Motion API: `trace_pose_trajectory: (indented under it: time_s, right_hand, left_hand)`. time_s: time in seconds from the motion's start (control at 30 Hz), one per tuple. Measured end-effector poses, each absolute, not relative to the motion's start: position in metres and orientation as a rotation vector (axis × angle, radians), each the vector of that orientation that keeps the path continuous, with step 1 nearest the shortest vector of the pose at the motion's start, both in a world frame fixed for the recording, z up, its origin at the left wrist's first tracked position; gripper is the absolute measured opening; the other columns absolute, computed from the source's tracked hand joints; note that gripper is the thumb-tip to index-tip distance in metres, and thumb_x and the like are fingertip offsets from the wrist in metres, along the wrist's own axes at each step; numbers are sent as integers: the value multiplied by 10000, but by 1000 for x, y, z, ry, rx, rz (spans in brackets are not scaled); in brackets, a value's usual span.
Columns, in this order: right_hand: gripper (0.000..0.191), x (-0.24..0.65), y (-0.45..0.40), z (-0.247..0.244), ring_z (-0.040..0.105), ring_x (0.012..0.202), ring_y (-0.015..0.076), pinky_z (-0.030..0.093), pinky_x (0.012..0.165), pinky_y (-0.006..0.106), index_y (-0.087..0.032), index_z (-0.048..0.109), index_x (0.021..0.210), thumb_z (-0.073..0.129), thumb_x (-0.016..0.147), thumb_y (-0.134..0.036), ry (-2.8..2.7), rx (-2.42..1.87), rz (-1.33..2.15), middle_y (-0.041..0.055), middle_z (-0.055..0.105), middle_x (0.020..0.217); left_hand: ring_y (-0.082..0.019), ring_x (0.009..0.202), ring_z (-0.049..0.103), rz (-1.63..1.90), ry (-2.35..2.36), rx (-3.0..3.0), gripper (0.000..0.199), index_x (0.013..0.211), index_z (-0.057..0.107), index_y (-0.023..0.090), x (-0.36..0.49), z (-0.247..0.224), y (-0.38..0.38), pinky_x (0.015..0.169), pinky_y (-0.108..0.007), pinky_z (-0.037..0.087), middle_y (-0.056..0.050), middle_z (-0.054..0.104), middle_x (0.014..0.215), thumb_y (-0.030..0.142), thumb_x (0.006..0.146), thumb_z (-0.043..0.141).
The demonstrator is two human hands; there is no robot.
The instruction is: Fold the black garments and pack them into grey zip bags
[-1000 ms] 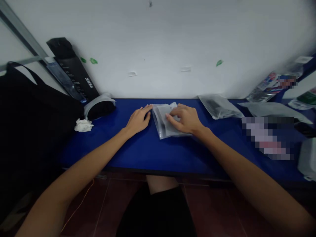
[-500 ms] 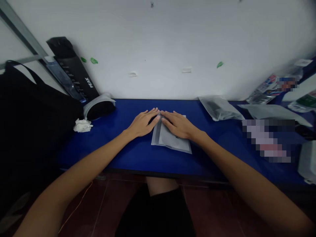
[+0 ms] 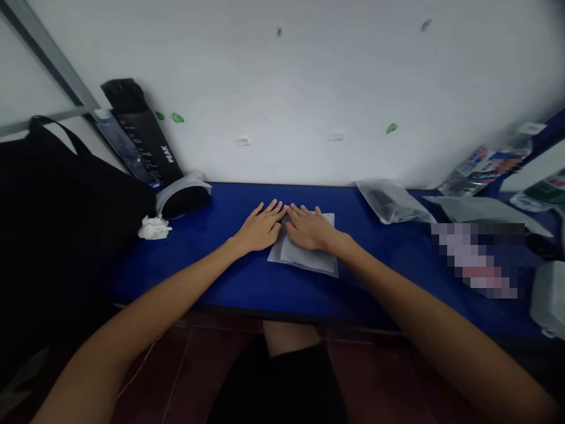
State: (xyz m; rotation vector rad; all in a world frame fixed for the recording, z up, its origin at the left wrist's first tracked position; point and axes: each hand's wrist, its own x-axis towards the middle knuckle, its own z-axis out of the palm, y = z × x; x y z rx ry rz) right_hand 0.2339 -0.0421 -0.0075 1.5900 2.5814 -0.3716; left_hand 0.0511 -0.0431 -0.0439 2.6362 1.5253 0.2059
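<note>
A frosted, translucent plastic bag (image 3: 309, 259) lies flat on the blue table (image 3: 229, 282), with something pale and flat inside it. My left hand (image 3: 261, 228) rests palm down at the bag's left edge, its fingers spread. Across the upper part of the bag lies my right hand (image 3: 309, 228), also palm down with fingers apart. The two hands meet or nearly meet at the fingertips. They cover much of the bag's far edge, so that part is hidden.
On the left are a black bag (image 3: 66, 206), crumpled tissue (image 3: 154, 227), a dark object in a pale sleeve (image 3: 185, 200) and a black PEAK box (image 3: 145, 129). To the right lie another plastic bag (image 3: 392, 203), a bottle (image 3: 485, 162) and a white container (image 3: 549, 294).
The view has tilted up slightly, shifting the scene down. My fingers are more spread, and my thumbs no longer stretch across the bag as before.
</note>
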Motion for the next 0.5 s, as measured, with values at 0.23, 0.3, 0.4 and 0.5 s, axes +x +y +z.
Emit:
trace_pose_trajectory:
  time_s: [0.23, 0.3, 0.4, 0.5]
  right_hand:
    - [752, 221, -46, -17, 211, 1698, 397, 156, 1360, 659, -50, 272, 1748, 246, 1086, -405, 2586, 1694, -314, 194, 228, 1824]
    - [739, 219, -44, -24, 205, 1701, 389, 141, 1363, 664, -60, 300, 1741, 264, 1079, -386, 2658, 1727, -277, 181, 240, 1825]
    - [723, 216, -41, -33, 218, 1702, 367, 126, 1366, 663, -54, 329, 1727, 280, 1079, -373, 2739, 1755, -251, 187, 286, 1811]
    - [705, 214, -36, -40, 260, 1692, 349, 145, 1366, 647, -25, 364, 1699, 294, 1083, -360, 2779, 1804, -250, 228, 335, 1783]
  left_hand:
    - [-245, 1708, 213, 372, 1558, 2539, 597, 1692, 413, 124, 47, -53, -37, 1381, -509, 254, -165, 325, 1795, 230, 1129, 247]
    - [-254, 1703, 223, 413, 1577, 2494, 586, 1676, 440, 117, 46, -53, -32, 1366, -497, 298, -178, 314, 1796, 238, 1136, 246]
    - [-246, 1697, 243, 405, 1572, 2492, 584, 1662, 463, 118, 45, -50, -23, 1366, -485, 302, -170, 303, 1798, 204, 1118, 270]
    - [-258, 1689, 272, 292, 1579, 2526, 614, 1676, 439, 110, 48, -45, -17, 1369, -513, 293, -180, 327, 1784, 153, 1073, 334]
